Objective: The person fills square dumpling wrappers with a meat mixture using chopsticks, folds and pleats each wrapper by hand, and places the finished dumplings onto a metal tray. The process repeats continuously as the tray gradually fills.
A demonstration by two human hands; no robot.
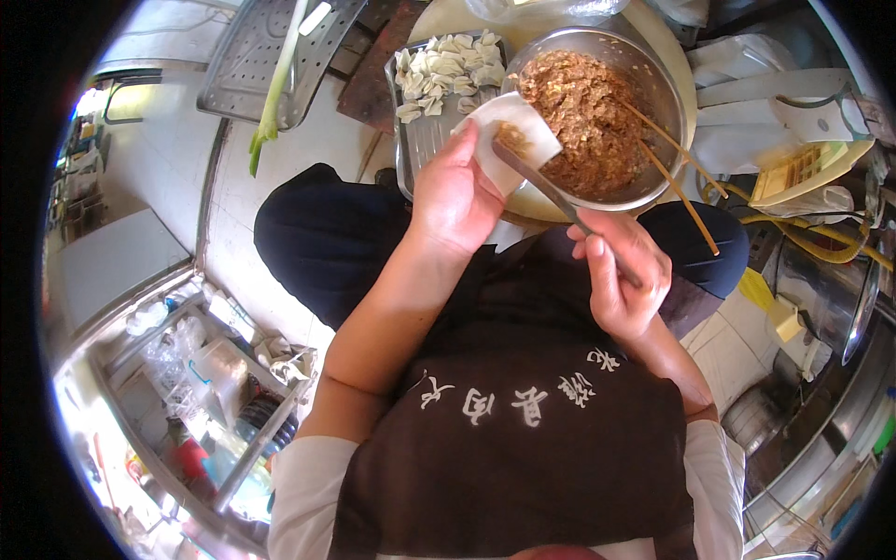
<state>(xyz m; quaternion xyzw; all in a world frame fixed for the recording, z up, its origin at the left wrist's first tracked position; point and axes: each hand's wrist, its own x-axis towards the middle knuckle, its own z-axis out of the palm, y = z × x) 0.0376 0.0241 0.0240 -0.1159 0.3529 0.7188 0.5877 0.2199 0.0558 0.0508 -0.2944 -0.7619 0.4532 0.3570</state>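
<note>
My left hand (455, 189) holds a square dough wrapper (542, 135) on its palm and fingers, the thumb at its left edge. A small smear of meat filling (513, 140) lies on the wrapper. My right hand (623, 269) grips a thin, flat stick (546, 185), and its far tip touches the filling. Just beyond my hands stands a steel bowl (665, 77) of minced meat filling (584, 119), two wooden chopsticks (675, 190) leaning in it. Left of the bowl, a metal tray (427, 133) carries many folded wontons (448, 63).
A perforated metal tray (238, 70) with a green onion (280, 77) lies at the upper left. The bowl rests on a round board (689, 98). Plastic bags and yellow tubing (798, 222) are on the right. At lower left a metal rack (259, 441) holds bags and containers.
</note>
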